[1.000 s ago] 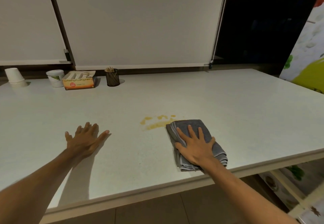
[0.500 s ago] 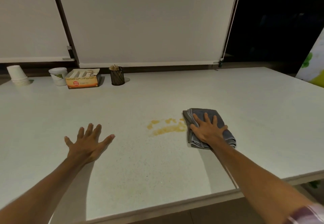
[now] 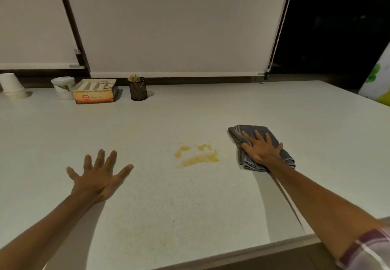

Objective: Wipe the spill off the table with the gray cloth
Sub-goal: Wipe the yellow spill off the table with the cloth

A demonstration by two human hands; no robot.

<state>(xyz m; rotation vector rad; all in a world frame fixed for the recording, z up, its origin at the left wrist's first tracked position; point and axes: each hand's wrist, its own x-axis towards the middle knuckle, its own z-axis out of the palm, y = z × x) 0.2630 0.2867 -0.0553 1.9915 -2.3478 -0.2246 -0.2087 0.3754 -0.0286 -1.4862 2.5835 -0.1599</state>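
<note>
Right hand (image 3: 261,150) lies flat, fingers spread, pressing the folded cloth (image 3: 258,131) to the bench (image 3: 211,206); left hand (image 3: 99,174) rests open and empty. The yellow spill (image 3: 197,155) sits between the hands, just left of the cloth — untouched. A light, sliding pass could smear it wider — or let the folds bunch.

Taking the spill (image 3: 197,155) on the table (image 3: 274,109) as the mark: the cloth (image 3: 260,146) lies just right of it, apart, under the right hand (image 3: 260,150). The left hand (image 3: 99,174) lies flat well to its left. Far behind-left — 4 things along the table's back edge: cup stack (image 3: 13,87), tub (image 3: 63,88), box (image 3: 95,91), mesh holder (image 3: 138,88).
</note>
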